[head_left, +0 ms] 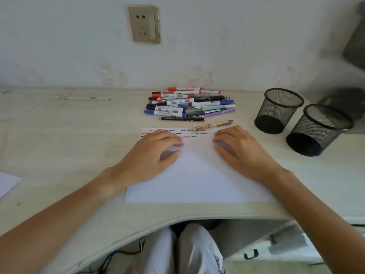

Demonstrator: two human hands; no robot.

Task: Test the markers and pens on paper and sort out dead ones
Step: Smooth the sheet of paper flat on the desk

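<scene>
White paper (197, 175) lies flat at the middle of the desk's near edge, and both hands rest on it, holding nothing. The left hand (152, 153) lies palm down on the sheet's left side, fingers loosely bent and angled toward the right, thumb tip on the paper. The right hand (239, 151) mirrors it on the right side, fingers relaxed and angled left. Both forearms come in bare from the near corners.

Along the sheet's far edge run short wavy test marks (177, 133) in red, blue and black, partly covered by the fingers. A tan patterned pen (213, 124) lies across the paper's far right corner, its long axis running left to right and tilted slightly, its clip end to the right.

Just beyond, toward the far edge of the pale wood-grain desk (59, 135), sits a pile of markers and pens (189, 104): slim cylinders with white, purple, mint and black barrels and red, blue or black caps, nearly all lying left to right.

At the desk's right side stand two round black wire-mesh cups (278, 110) (318, 130), close beside each other. A corner of another white sheet (7, 182) shows at the left edge. A beige wall socket (144, 24) is set in the wall behind.
</scene>
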